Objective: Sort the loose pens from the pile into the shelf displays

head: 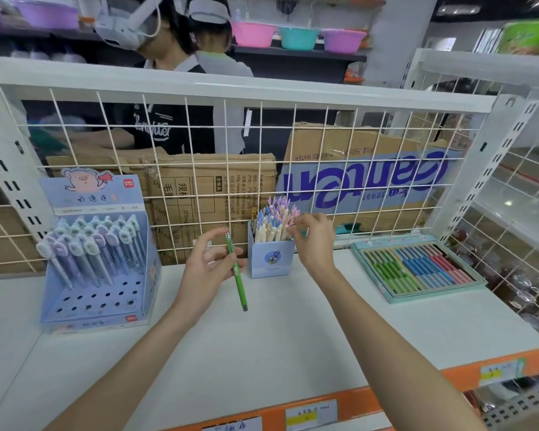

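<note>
Behind the white wire grid (262, 150) stand flattened cardboard boxes (212, 181), one printed with large blue letters (364, 178) seen upside down. Two people (168, 88) stand beyond the grid, each with a white headset. On a dark shelf further back sit three plastic basins: pink (252, 34), teal (297, 37) and purple (344, 40). More purple basins (44, 12) show at the upper left. Paper price labels (311, 413) sit along the orange shelf edge (386, 396) at the front.
</note>
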